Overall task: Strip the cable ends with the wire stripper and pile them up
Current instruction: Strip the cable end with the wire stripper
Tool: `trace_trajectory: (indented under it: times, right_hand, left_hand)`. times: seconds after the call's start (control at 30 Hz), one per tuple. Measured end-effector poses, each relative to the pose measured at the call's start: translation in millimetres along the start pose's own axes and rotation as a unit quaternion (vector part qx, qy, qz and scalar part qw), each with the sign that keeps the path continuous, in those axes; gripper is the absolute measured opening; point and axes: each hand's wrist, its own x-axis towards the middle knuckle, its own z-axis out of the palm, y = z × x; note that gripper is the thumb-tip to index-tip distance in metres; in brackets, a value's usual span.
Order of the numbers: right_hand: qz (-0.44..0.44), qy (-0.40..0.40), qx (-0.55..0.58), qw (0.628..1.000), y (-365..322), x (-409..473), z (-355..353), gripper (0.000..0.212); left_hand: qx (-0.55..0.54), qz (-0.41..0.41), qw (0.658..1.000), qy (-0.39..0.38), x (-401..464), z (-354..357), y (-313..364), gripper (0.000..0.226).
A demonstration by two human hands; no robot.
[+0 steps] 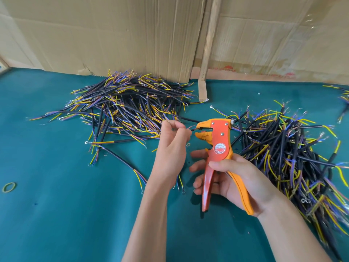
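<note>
Teal tabletop backed by creased cardboard sheets.

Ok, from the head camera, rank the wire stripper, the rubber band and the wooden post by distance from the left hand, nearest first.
1. Wire stripper: just right of the left hand, its nose at the fingertips.
2. Wooden post: up and right, against the cardboard.
3. Rubber band: far left, on the green mat.

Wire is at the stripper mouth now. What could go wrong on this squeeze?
The left hand pinches the wire end very near the wire stripper mouth, so fingertips could get nipped. The right hand holds the handles loosely spread; an off-centre wire could slip or strip unevenly.
</note>
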Motion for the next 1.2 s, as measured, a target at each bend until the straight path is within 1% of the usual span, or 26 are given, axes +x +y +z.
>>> trace_trajectory:
  times: [0.17,0.27,0.37,0.5,0.7,1.03,1.2]
  right_hand:
    - [0.004,-0.03,-0.006,1.0,-0.5,0.0,-4.5,0.052]
    - [0.011,-0.061,-0.019,0.998,-2.5,-3.2,-9.7,0.054]
    - [0.014,-0.074,-0.034,0.997,-4.5,-6.6,-13.9,0.056]
    - [0.012,-0.071,-0.059,0.996,-6.9,-10.1,-16.5,0.055]
    - [0.015,-0.061,-0.055,0.997,-8.5,-11.5,-10.9,0.054]
    - [0.02,-0.057,-0.052,0.997,-8.9,-11.1,-6.9,0.06]
    - [0.022,-0.057,-0.057,0.996,-9.1,-12.6,-7.4,0.06]
  left_hand:
    - [0.025,-0.001,0.999,-0.026,-2.3,-0.5,1.3,0.008]
    - [0.032,0.001,0.999,-0.043,-2.7,-0.7,2.7,0.009]
    - [0.03,0.014,0.998,-0.053,-2.8,-1.8,4.3,0.008]
    - [0.028,0.021,0.998,-0.057,-2.9,-3.6,6.5,0.012]
    - [0.027,0.036,0.997,-0.066,-3.1,-4.6,6.9,0.017]
    - [0.01,0.04,0.997,-0.07,-3.5,-5.8,6.4,0.014]
    - [0.02,0.035,0.997,-0.066,-3.3,-4.8,4.9,0.011]
